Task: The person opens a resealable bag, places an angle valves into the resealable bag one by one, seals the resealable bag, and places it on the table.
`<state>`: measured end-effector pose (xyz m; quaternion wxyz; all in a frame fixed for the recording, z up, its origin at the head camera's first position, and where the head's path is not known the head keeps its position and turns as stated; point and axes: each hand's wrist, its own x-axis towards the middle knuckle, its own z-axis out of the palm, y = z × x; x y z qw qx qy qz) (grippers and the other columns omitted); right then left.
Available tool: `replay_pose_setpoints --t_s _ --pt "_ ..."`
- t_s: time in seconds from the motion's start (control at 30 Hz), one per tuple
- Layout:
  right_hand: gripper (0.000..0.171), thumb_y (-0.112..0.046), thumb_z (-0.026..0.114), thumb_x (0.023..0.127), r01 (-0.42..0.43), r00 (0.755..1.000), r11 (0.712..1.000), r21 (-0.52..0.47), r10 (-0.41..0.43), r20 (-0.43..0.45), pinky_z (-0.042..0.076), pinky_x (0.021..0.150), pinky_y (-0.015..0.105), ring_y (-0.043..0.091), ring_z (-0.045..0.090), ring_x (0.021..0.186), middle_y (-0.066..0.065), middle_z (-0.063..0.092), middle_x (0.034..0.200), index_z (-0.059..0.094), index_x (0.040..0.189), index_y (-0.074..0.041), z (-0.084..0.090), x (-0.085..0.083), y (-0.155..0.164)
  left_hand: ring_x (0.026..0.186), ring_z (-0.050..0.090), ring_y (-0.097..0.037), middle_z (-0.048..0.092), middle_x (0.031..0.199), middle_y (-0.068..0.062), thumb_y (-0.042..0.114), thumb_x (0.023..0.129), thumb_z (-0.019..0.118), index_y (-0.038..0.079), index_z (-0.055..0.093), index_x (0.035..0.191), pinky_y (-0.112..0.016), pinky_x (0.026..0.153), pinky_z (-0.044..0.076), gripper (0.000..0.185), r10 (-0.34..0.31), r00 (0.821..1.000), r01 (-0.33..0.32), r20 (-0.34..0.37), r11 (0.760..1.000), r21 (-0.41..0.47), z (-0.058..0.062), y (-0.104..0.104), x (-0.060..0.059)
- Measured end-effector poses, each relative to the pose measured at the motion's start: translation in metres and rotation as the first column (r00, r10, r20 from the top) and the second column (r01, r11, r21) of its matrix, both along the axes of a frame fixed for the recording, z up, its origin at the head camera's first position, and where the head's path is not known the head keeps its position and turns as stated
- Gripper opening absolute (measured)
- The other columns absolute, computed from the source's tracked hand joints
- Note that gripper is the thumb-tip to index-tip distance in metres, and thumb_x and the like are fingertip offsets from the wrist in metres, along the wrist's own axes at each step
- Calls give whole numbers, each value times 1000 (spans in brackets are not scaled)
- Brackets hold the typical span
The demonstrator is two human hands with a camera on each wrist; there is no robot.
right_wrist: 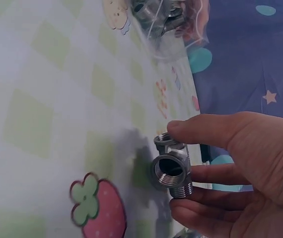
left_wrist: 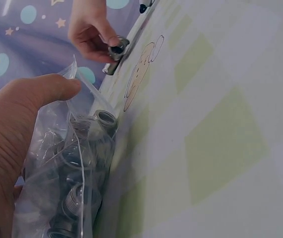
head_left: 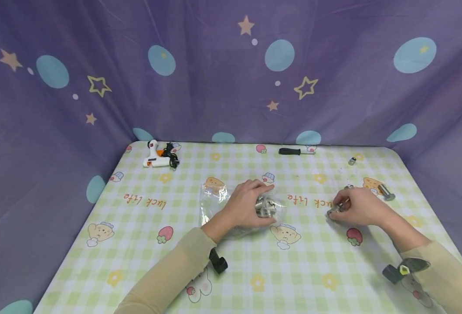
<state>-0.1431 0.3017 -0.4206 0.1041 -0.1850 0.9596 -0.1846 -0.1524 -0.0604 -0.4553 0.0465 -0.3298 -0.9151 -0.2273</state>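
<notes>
The right hand (head_left: 358,207) pinches a threaded metal fitting (right_wrist: 171,171) between thumb and fingers, its grip clamped on the part just above the surface (head_left: 254,270), at about 3 o'clock from the centre of the checked cloth. The left hand (head_left: 246,207) rests on a clear plastic bag (left_wrist: 67,178) near the middle of the surface, its thumb and fingers curled over the bag's top, which is full of more metal fittings.

Several things could go wrong from here, as I judge it. The fitting is smooth, round metal held only by fingertips; a slack pinch could let it drop and roll toward the 3 o'clock edge of the surface. The bag's mouth looks loose in the left wrist view, so any tug or lift could spill the pieces inside. The thin plastic may also tear where thread edges press against it. A loose bolt-like part (head_left: 385,192) lies just beyond the right hand at about 2 o'clock, and a small nut (head_left: 351,161) farther back; a sweep of the sleeve could knock either away. The screwdriver (head_left: 297,151) at 12 o'clock and the glue gun (head_left: 157,157) at 11 o'clock lie well apart from both hands and seem out of harm.
</notes>
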Motion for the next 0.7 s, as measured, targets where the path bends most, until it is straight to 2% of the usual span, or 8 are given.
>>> replay_pose_setpoints --t_s 0.2,0.43,0.7 --pt "34 -39 90 83 12 999 999 -51 -14 -44 56 71 32 9 69 81 -4 79 96 80 104 -14 6 -4 -10 123 62 -23 66 137 -2 61 73 89 17 62 151 -45 108 52 94 2 1000 -2 2 1000 -8 2 0 1" --pt "34 -38 89 85 14 997 995 -94 -21 -75 59 75 37 16 74 88 -2 79 98 80 108 -16 14 -7 -22 123 62 -23 66 138 -2 62 73 89 17 61 151 -44 108 52 95 1 1000 -1 4 1000 -10 0 0 0" --pt "32 -25 89 86 -22 996 972 -236 -1 -94 66 82 38 23 79 94 3 80 103 78 112 -10 18 -10 -45 123 63 -23 66 137 -2 62 72 88 17 62 151 -45 107 52 94 1 1000 -1 -1 1000 -9 2 0 0"
